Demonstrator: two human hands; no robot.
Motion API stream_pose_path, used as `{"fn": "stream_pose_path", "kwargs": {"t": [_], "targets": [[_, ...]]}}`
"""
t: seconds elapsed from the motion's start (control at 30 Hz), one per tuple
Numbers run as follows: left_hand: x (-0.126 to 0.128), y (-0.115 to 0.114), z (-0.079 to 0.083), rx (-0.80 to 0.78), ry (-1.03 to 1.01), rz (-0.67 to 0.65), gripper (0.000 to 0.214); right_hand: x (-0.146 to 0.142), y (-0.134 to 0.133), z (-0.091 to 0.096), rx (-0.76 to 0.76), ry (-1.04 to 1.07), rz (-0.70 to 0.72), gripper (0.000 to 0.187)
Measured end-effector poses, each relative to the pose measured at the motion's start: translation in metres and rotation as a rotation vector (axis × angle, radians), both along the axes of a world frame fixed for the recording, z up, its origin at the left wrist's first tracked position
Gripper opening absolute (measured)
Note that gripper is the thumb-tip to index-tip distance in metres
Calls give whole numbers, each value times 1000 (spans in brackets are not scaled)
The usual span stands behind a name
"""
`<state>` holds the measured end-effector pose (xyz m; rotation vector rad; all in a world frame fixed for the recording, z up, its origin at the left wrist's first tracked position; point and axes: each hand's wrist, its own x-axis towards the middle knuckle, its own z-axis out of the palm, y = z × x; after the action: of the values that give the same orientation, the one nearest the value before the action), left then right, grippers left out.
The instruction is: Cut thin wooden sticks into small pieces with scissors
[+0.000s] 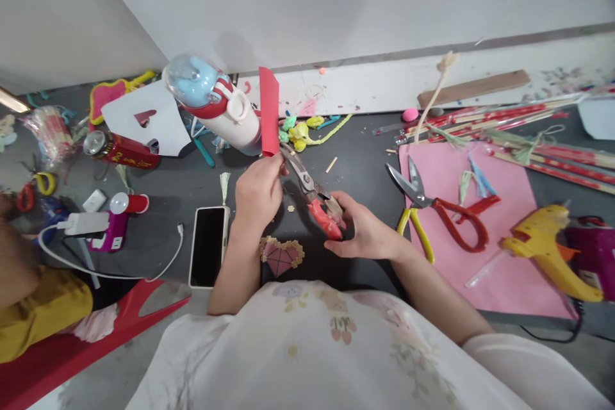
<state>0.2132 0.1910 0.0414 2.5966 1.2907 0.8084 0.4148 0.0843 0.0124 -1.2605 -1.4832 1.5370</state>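
Note:
My left hand (259, 191) is closed, its fingers pinched at the lower end of a folded strip of red paper (270, 109) that stands up from them. My right hand (361, 227) is wrapped round the red handles of a pair of pruning shears (307, 182). The blades point up and left and reach close to my left fingertips; whether they touch the paper I cannot tell. Below the shears, near my body, lies a pink heart (281, 257) with dark lines and a tan, bumpy border. A small tan flower-shaped piece (291, 209) rests between my hands.
A white bottle (225, 109) and a red can (122, 150) stand back left; a phone (209, 246) lies by my left forearm. On the right, scissors (435, 202) and a yellow glue gun (552, 250) rest on pink paper (509, 173). Another person's arm (16, 250) is at far left.

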Motion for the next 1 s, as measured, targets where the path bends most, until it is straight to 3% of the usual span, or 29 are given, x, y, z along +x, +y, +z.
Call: {"fn": "stream_pose_path", "kwargs": {"t": [0.53,0.7,0.83,0.9,1.0], "targets": [[-3,3,0,18,1,-36,31,1,3,1,-51,112,57,48],[2,4,-1,21,40,18,27,-1,3,-3,-11,122,39,44],[14,-2,0,110,-123,169,21,-2,4,-11,-56,127,-49,43],[22,-9,-1,11,-235,193,23,-3,6,-16,-83,164,-127,40],[35,-20,-7,-423,-378,92,34,-3,7,-20,-131,275,-173,40]]}}
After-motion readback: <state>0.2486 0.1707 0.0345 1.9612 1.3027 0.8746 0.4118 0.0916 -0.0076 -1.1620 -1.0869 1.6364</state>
